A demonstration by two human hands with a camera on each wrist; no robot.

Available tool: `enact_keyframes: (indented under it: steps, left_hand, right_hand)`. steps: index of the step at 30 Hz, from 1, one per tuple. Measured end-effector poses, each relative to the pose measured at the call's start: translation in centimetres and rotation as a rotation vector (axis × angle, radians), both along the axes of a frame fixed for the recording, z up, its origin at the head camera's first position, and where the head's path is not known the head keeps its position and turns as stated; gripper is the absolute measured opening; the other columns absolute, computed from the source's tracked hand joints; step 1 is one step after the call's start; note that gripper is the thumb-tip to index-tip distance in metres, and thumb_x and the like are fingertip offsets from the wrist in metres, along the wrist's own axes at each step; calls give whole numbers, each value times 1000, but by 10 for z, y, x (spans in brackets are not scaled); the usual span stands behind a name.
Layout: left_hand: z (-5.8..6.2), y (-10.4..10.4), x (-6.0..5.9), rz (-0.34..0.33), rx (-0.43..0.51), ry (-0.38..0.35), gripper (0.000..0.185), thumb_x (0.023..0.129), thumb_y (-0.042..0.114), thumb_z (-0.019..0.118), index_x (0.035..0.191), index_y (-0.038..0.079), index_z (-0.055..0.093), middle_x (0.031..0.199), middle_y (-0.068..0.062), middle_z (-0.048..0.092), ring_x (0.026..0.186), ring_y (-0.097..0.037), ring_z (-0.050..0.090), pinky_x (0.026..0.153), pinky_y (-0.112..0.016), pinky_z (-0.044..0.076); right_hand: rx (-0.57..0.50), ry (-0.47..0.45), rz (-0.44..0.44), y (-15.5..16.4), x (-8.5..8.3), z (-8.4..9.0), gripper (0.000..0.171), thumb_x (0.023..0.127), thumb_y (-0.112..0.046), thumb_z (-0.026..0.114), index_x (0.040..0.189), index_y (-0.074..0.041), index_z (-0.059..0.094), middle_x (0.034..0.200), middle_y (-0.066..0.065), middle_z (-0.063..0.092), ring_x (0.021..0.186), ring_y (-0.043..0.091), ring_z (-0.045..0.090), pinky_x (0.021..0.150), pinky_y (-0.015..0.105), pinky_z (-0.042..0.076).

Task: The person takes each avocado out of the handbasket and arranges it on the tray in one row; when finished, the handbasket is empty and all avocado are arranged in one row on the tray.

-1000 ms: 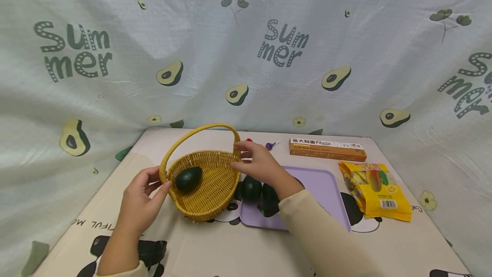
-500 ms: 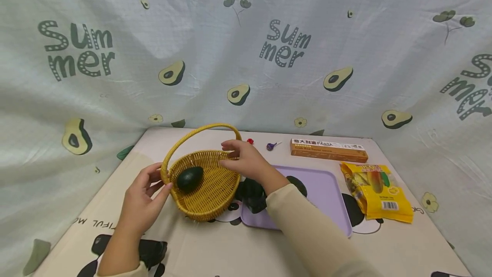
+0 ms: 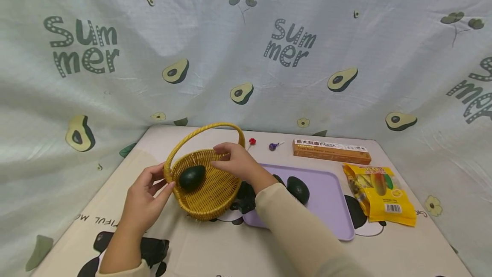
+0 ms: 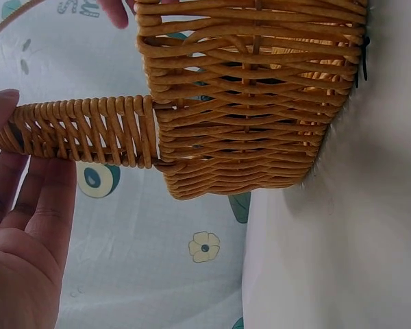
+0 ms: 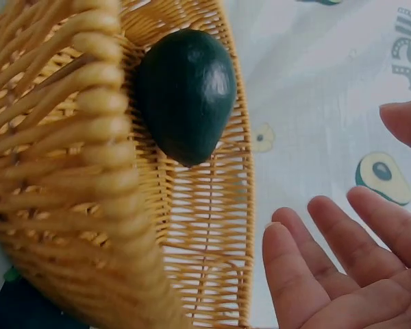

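A yellow wicker basket [image 3: 220, 189] stands left of centre, tilted toward me in the head view. Inside it, at the left, lies a dark green avocado [image 3: 192, 178]; the right wrist view shows this avocado [image 5: 188, 96] close up. My left hand [image 3: 147, 198] holds the foot of the basket's handle [image 4: 82, 130], thumb on one side and fingers on the other. Over the basket's right rear part is my right hand [image 3: 239, 163], to the right of the avocado. Its fingers [image 5: 284, 274] are loosely spread and grip nothing.
A lilac tray [image 3: 326, 208] lies right of the basket, bearing an avocado [image 3: 298, 190] and another mostly hidden behind my sleeve. Behind are a red lollipop [image 3: 252, 141], a purple lollipop [image 3: 273, 146] and a pasta box [image 3: 331, 152]. A yellow snack bag [image 3: 384, 195] lies at right.
My right hand has moved left from the basket's right rim to over its inside, uncovering an avocado on the tray. My left hand keeps its hold on the handle.
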State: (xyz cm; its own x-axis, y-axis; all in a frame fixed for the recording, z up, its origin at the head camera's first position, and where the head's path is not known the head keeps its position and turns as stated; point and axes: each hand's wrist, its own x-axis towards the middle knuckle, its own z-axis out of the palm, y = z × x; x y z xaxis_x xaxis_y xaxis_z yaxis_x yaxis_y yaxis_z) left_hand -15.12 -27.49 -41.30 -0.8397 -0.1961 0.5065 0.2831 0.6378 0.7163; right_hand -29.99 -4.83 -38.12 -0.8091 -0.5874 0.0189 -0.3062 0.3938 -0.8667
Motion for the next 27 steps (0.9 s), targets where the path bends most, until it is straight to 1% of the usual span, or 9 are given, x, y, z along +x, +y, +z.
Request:
enact_keyframes:
  steps: [4,7,9,16,20,23,27]
  left_hand:
    - [0,-1,0,-8,-5,-4,57,88,-7,75,139,5,53,128,-12,63,115,-26,65,94,-6,48]
    - [0,-2,0,-17,0,2,57,87,-8,75,139,5,53,128,-13,63,115,-19,65,95,-7,48]
    - [0,-3,0,-20,3,4,58,87,-9,75,139,5,53,128,-13,63,115,-18,65,95,-7,48]
    - [0,-2,0,-23,5,-9,56,88,-8,75,138,5,53,129,-11,63,115,-26,65,96,-14,52]
    - [0,-4,0,-28,7,-5,56,88,-9,75,138,5,54,129,-12,63,115,-26,65,95,-9,50]
    - [1,-5,0,-34,12,-3,57,87,-10,75,138,5,54,129,-14,63,115,-27,64,95,-6,48]
    - [1,-5,1,-46,22,-6,58,88,-10,74,139,5,53,129,-13,63,116,-29,64,95,-7,48]
  right_hand:
    - [56,2,36,-7,-1,1,56,94,-36,74,142,-12,60,138,2,64,127,23,61,107,40,54]
    - [101,1,58,-12,-2,4,57,93,-38,75,142,-13,60,136,3,65,128,22,60,107,40,54]
    - [127,2,71,-16,-3,5,58,93,-39,75,142,-13,60,135,5,66,127,22,60,106,40,54]
    - [205,7,91,-29,-6,2,56,91,-40,77,138,-13,63,131,3,67,123,20,61,105,38,54]
    - [243,2,92,-38,-5,0,59,90,-42,77,139,-12,62,134,3,65,123,20,60,106,40,53]
    - [257,-42,80,-43,-5,-1,61,90,-43,78,141,-14,61,136,5,64,118,19,64,102,39,57]
    - [223,-149,41,-49,-6,-2,64,88,-39,81,143,-14,59,137,10,62,110,23,69,91,40,62]
